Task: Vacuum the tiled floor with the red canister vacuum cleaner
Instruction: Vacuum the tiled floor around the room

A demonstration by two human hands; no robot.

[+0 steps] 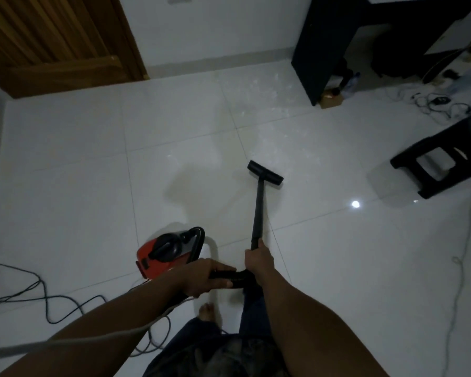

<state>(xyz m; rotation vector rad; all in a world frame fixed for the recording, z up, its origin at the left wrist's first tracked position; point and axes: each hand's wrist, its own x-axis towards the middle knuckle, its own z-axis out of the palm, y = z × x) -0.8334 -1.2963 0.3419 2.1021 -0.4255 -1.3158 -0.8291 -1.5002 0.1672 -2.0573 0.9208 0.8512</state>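
Ahead of both hands, one black wand [258, 210] slopes down to one floor head [265, 174], which rests flat on the white tiled floor [65, 164]. The right hand [257, 258] is closed around the wand's near end. The left hand [204, 277], just beside it, is closed around the black ribbed hose [235, 278] where it meets the wand. One red canister vacuum [169, 254] sits on the floor just beyond the left hand, on its outer side.

One dark power cord [38, 292] loops loosely across the tiles to the left of the left hand and curls back near one bare foot [207, 311] below the hands. The likely trouble is that cord: stepping back, or tugging the canister along, could snag it underfoot or pull it taut. A second, pale cable [466, 240] trails along the floor well to the right of the right hand, and a tangle of small wires [433, 102] lies far ahead on that side; the floor head could suck these in if it swings that way.

One black stool [430, 164] stands far right of the floor head, one dark desk [337, 44] far ahead, one wooden door [52, 39] far ahead left.
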